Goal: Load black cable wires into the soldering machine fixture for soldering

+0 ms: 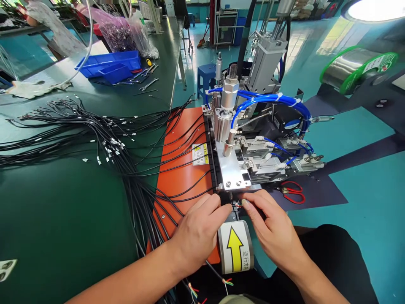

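Note:
My left hand [202, 223] has its fingers closed at the front of the machine [232, 164], pinching a black cable whose stripped end shows small coloured wires [238, 205]. From the right, my right hand [274, 223] brings thumb and forefinger together at those same wires; the exact grip is partly hidden. Just below the fingertips is a roller end with a yellow arrow label [234, 247]. Black cables [190, 166] lie across the orange plate [179, 143] beside the machine. Two more cable ends with red and green wires [227, 281] hang near my lap.
A large bundle of black cables [136, 198] lies on the green table [63, 219]. Behind it are blue bins [109, 63] and wrenches [148, 85]. Red-handled scissors [294, 192] and a solder spool [354, 69] are at the right. A person's sleeve [57, 27] shows at the upper left.

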The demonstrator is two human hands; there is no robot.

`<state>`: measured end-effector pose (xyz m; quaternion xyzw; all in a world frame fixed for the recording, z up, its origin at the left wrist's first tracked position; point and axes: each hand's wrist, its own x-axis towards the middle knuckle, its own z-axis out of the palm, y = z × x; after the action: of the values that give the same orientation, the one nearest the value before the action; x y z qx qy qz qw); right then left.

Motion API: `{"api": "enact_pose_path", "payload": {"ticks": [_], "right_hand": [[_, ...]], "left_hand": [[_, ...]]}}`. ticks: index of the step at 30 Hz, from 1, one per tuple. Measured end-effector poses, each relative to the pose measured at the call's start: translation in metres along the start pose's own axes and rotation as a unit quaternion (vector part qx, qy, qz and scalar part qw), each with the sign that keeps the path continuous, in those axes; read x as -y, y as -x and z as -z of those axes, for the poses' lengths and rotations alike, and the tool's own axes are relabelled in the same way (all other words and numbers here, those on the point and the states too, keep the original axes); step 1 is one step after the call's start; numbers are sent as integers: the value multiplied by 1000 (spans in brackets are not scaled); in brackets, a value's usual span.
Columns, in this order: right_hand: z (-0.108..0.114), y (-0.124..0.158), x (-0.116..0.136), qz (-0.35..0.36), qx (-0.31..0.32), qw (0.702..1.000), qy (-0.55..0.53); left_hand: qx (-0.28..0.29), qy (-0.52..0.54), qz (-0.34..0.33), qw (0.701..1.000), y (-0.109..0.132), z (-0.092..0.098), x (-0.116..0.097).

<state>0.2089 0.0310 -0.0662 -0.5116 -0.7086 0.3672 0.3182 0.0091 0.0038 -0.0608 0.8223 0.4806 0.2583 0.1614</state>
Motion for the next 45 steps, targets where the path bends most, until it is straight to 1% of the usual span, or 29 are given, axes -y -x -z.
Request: {"api": "enact_pose_path", "payload": {"ticks": [4,8,12,14,17,19,21,24,27,30,35,37,39,41,45], "right_hand": [[-2,-1,2,5,-25,1000,8],[-3,-1,2,-11,-27,999,15],[-4,-2,3,-10,-20,1000,18],[-4,-2,3,-15,-16,1000,19],[-6,-2,2,-33,-10,999,18],[-6,-2,1,-50,-1,999,12],[-6,-3,1,-78,9,997,3],[-6,-5,3,-124,24,992,-18],[-5,-7,5,-157,31,986,-44],[-4,-7,6,-157,44,985,-54],[-5,-7,5,-160,56,984,-54],[-6,-7,5,-164,54,983,-65],[-6,-6,6,-163,46,983,-77],[-5,-2,7,-165,28,982,-86],[5,13,12,-176,-8,980,-89]], "left_hand": [[-1,-4,-1,1000,1,0,0],[-2,-8,2,1000,2,-2,1],[0,-14,4,1000,2,0,0],[18,-11,5,1000,1,4,-1],[64,-10,13,998,1,12,-3],[72,-16,13,997,1,16,-2],[45,-25,-4,999,1,16,0],[-13,-29,-18,999,2,13,4],[-24,-16,-1,1000,3,11,6],[6,-3,18,1000,2,19,5],[111,18,62,992,-7,44,4],[139,6,70,988,-10,50,7],[148,-13,58,987,-12,53,11],[144,-22,34,989,-12,51,15],[99,-3,-23,995,-9,45,26]]}}
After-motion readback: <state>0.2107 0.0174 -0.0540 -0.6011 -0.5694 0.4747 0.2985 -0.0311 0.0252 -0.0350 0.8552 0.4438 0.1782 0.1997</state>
